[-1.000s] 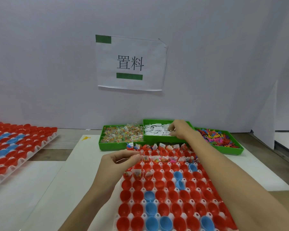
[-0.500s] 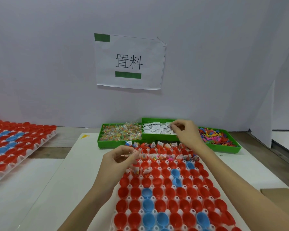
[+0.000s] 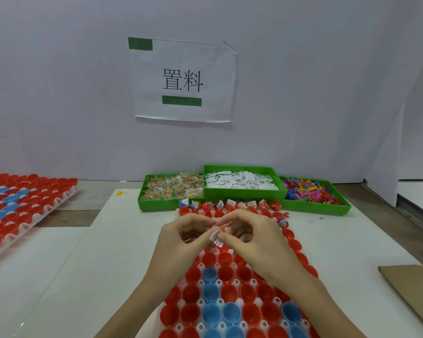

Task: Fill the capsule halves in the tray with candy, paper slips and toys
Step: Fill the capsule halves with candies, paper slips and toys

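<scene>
A small white printed paper slip [image 3: 216,238] is pinched by the right hand [image 3: 257,242], fingertip to fingertip with the left hand [image 3: 181,240], whose curled fingers' contents cannot be told, above the white tray of red and blue plastic capsule halves [image 3: 226,303]; the green slip bin [image 3: 244,189] lies at twelve o'clock.

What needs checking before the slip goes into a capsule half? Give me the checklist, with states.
1. Paper slip in hand: ok, pinched at the right hand's fingertips.
2. Left hand holding spare pieces: cannot tell, its fingers are curled close to the slip.
3. Empty capsule halves within reach: ok, open red and blue cups in the capsule tray near the wrists.
4. Far row already filled: ok, slips stand up in the cups there.
5. Slip bin stocked: ok.
6. Toy bin stocked: ok.
</scene>
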The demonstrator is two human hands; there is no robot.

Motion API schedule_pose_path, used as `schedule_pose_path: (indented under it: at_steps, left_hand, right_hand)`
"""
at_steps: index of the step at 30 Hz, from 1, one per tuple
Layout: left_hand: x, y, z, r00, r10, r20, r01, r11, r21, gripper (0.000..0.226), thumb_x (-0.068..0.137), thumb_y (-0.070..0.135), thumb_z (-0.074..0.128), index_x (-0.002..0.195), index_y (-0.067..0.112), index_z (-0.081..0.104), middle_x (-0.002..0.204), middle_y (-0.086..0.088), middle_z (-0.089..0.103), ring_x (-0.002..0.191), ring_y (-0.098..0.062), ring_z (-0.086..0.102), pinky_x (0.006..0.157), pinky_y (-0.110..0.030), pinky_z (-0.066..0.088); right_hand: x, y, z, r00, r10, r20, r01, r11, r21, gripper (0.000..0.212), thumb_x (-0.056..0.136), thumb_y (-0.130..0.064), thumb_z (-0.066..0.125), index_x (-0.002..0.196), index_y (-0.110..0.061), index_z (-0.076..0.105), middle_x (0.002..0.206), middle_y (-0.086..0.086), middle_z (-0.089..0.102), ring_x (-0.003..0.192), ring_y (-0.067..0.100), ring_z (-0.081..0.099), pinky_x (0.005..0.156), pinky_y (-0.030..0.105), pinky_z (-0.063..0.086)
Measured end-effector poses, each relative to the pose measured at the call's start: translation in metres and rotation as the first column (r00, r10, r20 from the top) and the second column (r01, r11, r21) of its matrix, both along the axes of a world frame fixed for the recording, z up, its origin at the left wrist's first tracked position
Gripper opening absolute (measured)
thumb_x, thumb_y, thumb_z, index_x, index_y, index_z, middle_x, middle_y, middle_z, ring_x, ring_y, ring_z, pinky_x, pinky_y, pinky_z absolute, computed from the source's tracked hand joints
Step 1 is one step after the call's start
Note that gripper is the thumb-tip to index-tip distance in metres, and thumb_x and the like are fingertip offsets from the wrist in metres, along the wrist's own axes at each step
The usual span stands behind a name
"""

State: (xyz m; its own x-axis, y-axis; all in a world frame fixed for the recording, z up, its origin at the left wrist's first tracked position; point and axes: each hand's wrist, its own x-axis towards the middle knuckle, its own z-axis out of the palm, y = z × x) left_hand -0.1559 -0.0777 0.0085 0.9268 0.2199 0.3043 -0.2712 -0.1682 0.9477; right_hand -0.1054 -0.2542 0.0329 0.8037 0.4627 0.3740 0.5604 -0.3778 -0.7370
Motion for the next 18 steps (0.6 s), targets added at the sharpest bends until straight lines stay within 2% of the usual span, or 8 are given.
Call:
schedule_pose_path:
  at_steps: [3, 6, 9, 12, 16, 18]
  left_hand:
    - [0.000, -0.001, 0.001, 1.000, -0.003, -0.020, 0.001, 0.996, -0.091, 0.011, 0.087, 0.030, 0.077, 0.096, 0.028, 0.082, 0.092, 0.001, 0.080, 0.079, -0.019, 0.077, 0.073, -0.020, 0.060]
    - [-0.001, 0.001, 0.003, 0.999, -0.036, -0.036, 0.033, 0.996, -0.079, 0.013, 0.083, 0.036, 0.078, 0.096, 0.033, 0.082, 0.094, 0.003, 0.080, 0.083, -0.015, 0.078, 0.077, -0.016, 0.058]
    - [-0.001, 0.001, 0.004, 0.998, -0.067, -0.016, 0.067, 0.997, -0.037, 0.018, 0.081, 0.026, 0.082, 0.098, 0.032, 0.082, 0.097, 0.005, 0.080, 0.093, -0.011, 0.076, 0.079, -0.014, 0.057]
    - [-0.001, 0.004, 0.006, 0.999, -0.017, -0.037, 0.016, 0.999, -0.036, 0.020, 0.083, 0.021, 0.081, 0.096, 0.036, 0.082, 0.096, 0.007, 0.080, 0.093, -0.011, 0.076, 0.080, -0.015, 0.058]
    - [0.000, 0.008, 0.008, 0.999, -0.003, -0.035, 0.001, 0.998, -0.056, 0.020, 0.084, 0.015, 0.080, 0.093, 0.033, 0.083, 0.093, 0.003, 0.080, 0.089, -0.014, 0.076, 0.078, -0.016, 0.058]
    - [0.000, 0.009, 0.007, 0.999, 0.010, -0.035, -0.012, 0.999, -0.051, 0.018, 0.085, 0.013, 0.080, 0.093, 0.029, 0.083, 0.092, 0.003, 0.080, 0.088, -0.013, 0.076, 0.076, -0.015, 0.058]
  right_hand:
    - [0.002, -0.002, -0.003, 1.000, -0.025, 0.012, 0.025, 1.000, 0.003, 0.012, 0.088, -0.028, 0.080, 0.098, -0.030, 0.075, 0.077, -0.010, 0.069, 0.076, 0.007, 0.067, 0.068, 0.018, 0.054]
    - [0.003, -0.002, -0.004, 0.999, -0.035, 0.007, 0.035, 0.999, 0.005, 0.010, 0.088, -0.029, 0.080, 0.097, -0.029, 0.075, 0.078, -0.010, 0.069, 0.077, 0.007, 0.067, 0.068, 0.017, 0.053]
    - [0.005, -0.004, 0.001, 0.999, 0.032, -0.039, -0.032, 0.999, 0.022, 0.012, 0.088, -0.031, 0.079, 0.099, -0.028, 0.075, 0.083, -0.010, 0.072, 0.082, 0.007, 0.069, 0.072, 0.020, 0.057]
    - [0.028, -0.015, 0.012, 0.993, 0.060, -0.097, -0.055, 0.997, 0.046, 0.009, 0.094, -0.027, 0.072, 0.102, -0.027, 0.075, 0.087, -0.008, 0.075, 0.081, 0.009, 0.072, 0.074, 0.024, 0.060]
    - [0.097, -0.042, 0.013, 0.965, -0.257, -0.040, 0.259, 0.965, 0.031, 0.008, 0.098, -0.018, 0.064, 0.097, -0.022, 0.072, 0.080, -0.005, 0.073, 0.069, 0.006, 0.069, 0.065, 0.017, 0.056]
    - [0.136, -0.060, 0.006, 0.892, -0.453, -0.004, 0.453, 0.892, -0.015, 0.012, 0.100, -0.014, 0.061, 0.104, -0.014, 0.072, 0.092, 0.002, 0.074, 0.079, 0.013, 0.068, 0.077, 0.023, 0.058]
